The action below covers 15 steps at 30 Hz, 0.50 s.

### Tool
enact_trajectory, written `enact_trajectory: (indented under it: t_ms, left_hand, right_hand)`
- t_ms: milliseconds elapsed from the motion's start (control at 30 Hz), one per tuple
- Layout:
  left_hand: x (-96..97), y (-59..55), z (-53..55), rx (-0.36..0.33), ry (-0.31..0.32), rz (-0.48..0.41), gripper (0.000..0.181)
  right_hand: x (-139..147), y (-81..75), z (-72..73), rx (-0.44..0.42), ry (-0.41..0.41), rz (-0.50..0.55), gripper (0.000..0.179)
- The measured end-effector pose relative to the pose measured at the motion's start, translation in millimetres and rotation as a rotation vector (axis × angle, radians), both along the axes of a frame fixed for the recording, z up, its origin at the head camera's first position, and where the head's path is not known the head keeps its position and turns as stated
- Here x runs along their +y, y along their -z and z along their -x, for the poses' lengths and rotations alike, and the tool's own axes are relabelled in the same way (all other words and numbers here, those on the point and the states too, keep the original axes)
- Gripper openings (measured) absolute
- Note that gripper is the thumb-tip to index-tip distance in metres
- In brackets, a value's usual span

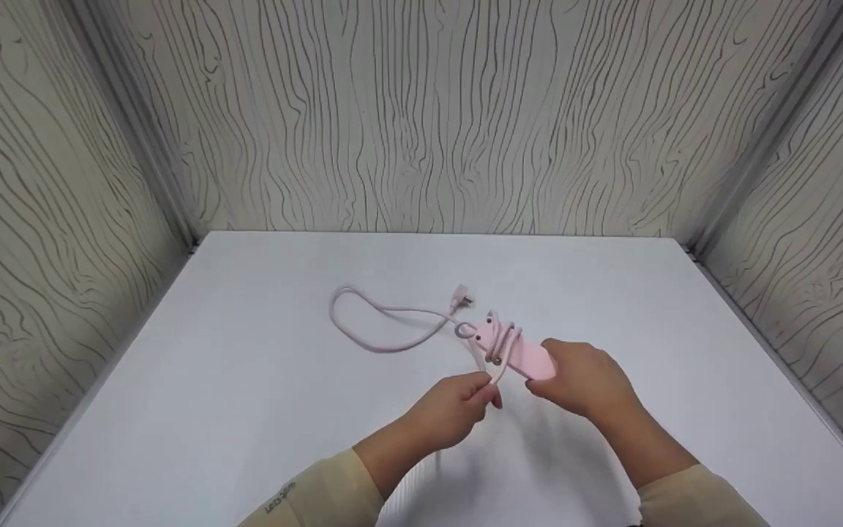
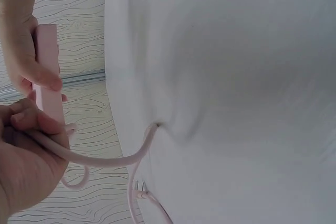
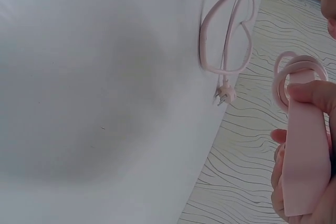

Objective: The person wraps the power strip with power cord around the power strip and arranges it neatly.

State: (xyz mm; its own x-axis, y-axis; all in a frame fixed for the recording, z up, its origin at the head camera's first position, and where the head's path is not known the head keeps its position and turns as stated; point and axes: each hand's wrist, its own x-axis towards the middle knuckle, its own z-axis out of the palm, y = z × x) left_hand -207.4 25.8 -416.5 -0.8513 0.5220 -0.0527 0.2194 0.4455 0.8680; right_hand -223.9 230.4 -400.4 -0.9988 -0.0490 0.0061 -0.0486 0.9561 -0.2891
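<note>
A pink power strip [image 1: 535,360] is held up over the table, gripped at its near end by my right hand [image 1: 586,377]. Several turns of its pink cord [image 1: 385,349] wrap around the far end of the strip. My left hand [image 1: 454,411] pinches a stretch of the cord just left of the strip; in the left wrist view the cord [image 2: 100,161] runs out between the curled fingers. The loose rest lies in a loop on the table, ending in a plug [image 3: 226,94] with metal prongs. My right palm hides part of the strip [image 3: 304,150].
The white table [image 1: 246,410] reaches back to wood-grain-patterned panels [image 1: 421,117]. Similar panels stand along the left and right, with grey metal posts [image 1: 765,124] at the corners. Shadows of the hands fall on the tabletop.
</note>
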Motion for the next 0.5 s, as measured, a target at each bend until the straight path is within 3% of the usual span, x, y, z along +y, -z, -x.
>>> enact_trajectory:
  t_ms: [167, 300, 500]
  left_hand:
    - [-0.5, 4.8, 2.2, -0.052, 0.036, -0.049, 0.027]
    - [-1.7, 9.2, 1.8, -0.086, 0.104, -0.058, 0.025]
    - [-11.7, 18.7, 11.5, 0.072, 0.262, 0.028, 0.026]
  right_hand:
    - [-0.7, -1.3, -0.8, -0.034, 0.024, 0.119, 0.029]
    - [-1.7, -3.7, -2.0, -0.045, 0.024, 0.175, 0.027]
    - [1.1, -8.5, -4.1, -0.043, -0.031, 0.192, 0.027]
